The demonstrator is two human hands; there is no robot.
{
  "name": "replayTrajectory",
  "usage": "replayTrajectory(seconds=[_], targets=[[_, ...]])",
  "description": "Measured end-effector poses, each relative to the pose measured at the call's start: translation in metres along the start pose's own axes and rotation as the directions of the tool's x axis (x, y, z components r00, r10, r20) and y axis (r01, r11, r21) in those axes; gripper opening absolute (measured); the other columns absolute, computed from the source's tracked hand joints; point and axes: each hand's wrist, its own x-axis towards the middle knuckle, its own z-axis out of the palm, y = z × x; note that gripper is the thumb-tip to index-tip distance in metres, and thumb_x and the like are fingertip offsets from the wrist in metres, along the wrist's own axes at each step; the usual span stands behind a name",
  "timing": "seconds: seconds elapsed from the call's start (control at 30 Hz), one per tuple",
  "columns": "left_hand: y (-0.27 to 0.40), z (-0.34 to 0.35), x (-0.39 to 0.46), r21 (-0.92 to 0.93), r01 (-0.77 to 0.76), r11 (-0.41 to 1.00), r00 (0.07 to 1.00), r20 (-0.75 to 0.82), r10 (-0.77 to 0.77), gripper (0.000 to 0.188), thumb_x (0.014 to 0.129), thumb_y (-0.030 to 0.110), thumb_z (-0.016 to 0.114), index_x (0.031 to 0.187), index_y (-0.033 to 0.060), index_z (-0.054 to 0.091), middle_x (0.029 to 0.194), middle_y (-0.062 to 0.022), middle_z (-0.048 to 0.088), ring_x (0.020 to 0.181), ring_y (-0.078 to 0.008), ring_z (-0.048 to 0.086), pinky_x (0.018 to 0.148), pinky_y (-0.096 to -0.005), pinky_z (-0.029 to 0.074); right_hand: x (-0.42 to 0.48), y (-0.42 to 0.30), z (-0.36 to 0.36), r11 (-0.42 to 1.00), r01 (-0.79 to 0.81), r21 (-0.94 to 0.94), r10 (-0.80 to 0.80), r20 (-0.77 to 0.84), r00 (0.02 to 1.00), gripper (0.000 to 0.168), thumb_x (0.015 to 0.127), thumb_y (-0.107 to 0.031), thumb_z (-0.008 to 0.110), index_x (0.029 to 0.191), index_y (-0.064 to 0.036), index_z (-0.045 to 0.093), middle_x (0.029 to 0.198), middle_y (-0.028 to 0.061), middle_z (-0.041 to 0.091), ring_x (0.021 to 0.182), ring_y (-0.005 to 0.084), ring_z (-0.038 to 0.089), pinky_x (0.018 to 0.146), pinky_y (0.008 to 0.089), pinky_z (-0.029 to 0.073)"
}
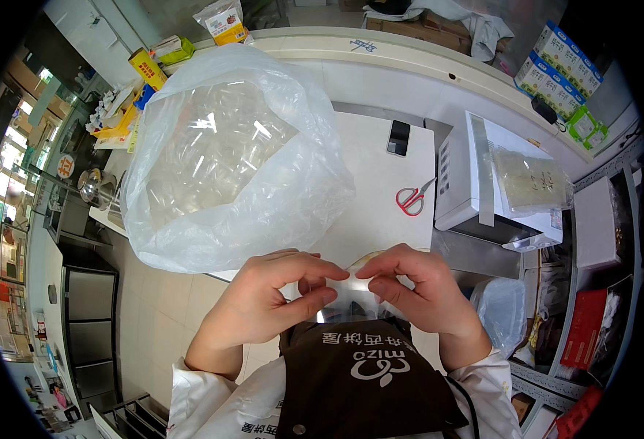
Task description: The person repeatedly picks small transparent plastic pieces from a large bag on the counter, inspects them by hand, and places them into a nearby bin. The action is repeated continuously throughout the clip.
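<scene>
In front of my apron, a clear plastic piece (350,299) spans the gap between my hands and catches bright reflections. Its full outline is hard to make out. My left hand (278,293) has its thumb and forefinger at the piece's left side. On the right side, my right hand (415,285) grips it with thumb and bent forefinger. The two forefinger tips almost meet. Beyond my left hand stands a large translucent white plastic bag (322,186), its mouth wide. Inside lie many clear plastic pieces (217,142), heaped together.
The white table (376,192) carries red-handled scissors (412,200) and a black phone (398,138). To their right sits a white microwave oven (464,181) with a wrapped package (533,181) on top. Shelving (571,274) lines the right side. Milk cartons (560,68) stand on the ledge.
</scene>
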Motion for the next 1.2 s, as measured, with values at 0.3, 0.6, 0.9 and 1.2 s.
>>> replayTrajectory(seconds=[0.3, 0.6, 0.9, 1.2], targets=[[-0.001, 0.001, 0.000, 0.031, -0.013, 0.999, 1.000, -0.004, 0.013, 0.031, 0.078, -0.006, 0.077, 0.106, 0.0088, 0.077, 0.074, -0.0006, 0.067, 0.069, -0.0140, 0.060, 0.102, -0.0404, 0.050, -0.001, 0.004, 0.002, 1.000, 0.014, 0.000, -0.014, -0.018, 1.000, 0.023, 0.091, 0.001, 0.069, 0.113, -0.006, 0.071, 0.090, 0.0048, 0.070, 0.077, 0.0164, 0.062, 0.078, 0.0301, 0.048], [-0.003, 0.000, -0.001, 0.087, -0.041, 0.995, 0.999, -0.016, 0.043, 0.028, 0.080, -0.005, 0.077, 0.104, 0.0086, 0.077, 0.080, -0.0031, 0.072, 0.069, -0.0147, 0.063, 0.103, -0.0401, 0.050, -0.001, 0.011, 0.004, 0.997, 0.083, 0.001, -0.083, -0.033, 0.996, 0.034, 0.089, 0.000, 0.071, 0.122, -0.010, 0.068, 0.080, -0.0018, 0.068, 0.070, 0.0131, 0.056, 0.085, 0.0300, 0.041], [-0.004, 0.001, -0.002, 0.106, -0.045, 0.993, 0.999, -0.006, 0.046, 0.026, 0.080, -0.004, 0.078, 0.104, 0.0077, 0.078, 0.081, -0.0046, 0.073, 0.069, -0.0158, 0.063, 0.102, -0.0406, 0.051, 0.004, 0.005, 0.005, 0.995, 0.084, -0.054, -0.083, 0.023, 0.996, 0.044, 0.087, 0.002, 0.071, 0.129, -0.011, 0.065, 0.081, -0.0027, 0.066, 0.069, 0.0131, 0.053, 0.079, 0.0282, 0.041], [-0.008, 0.001, 0.000, 0.108, -0.079, 0.991, 0.997, 0.012, 0.078, 0.025, 0.079, -0.002, 0.079, 0.103, 0.0066, 0.078, 0.082, -0.0056, 0.072, 0.069, -0.0174, 0.063, 0.100, -0.0410, 0.052, 0.004, 0.006, 0.004, 1.000, 0.029, -0.011, -0.028, 0.048, 0.998, 0.048, 0.089, 0.004, 0.068, 0.135, -0.010, 0.062, 0.080, 0.0002, 0.064, 0.072, 0.0140, 0.053, 0.070, 0.0281, 0.044]])
